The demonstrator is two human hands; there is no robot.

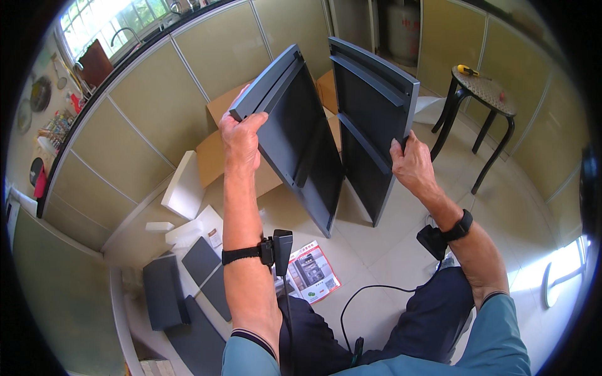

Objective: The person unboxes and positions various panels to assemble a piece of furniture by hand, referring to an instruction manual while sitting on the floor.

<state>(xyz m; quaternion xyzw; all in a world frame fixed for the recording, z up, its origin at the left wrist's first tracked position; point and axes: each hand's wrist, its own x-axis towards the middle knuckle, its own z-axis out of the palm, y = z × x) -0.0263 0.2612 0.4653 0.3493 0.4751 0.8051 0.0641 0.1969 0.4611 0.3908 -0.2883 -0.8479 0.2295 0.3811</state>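
Two dark grey metal panels stand tilted in front of me, their lower ends close together on or near the floor. My left hand (240, 139) is wrapped round the upper left edge of the left panel (280, 119), with the thumb over the near side. A raised strip runs along that panel's inner face. My right hand (412, 164) grips the right edge of the right panel (367, 103), thumb on the near face and the other fingers mostly hidden behind. Two ledges cross this second panel.
Behind the panels lies an opened cardboard box (210, 153), with a white foam block (184, 188) beside it. More dark panels (162, 291) and a printed leaflet (316, 272) lie on the floor. A stool (486, 93) at right bears a yellow-handled tool (467, 70). Cabinets (141, 119) line the room.
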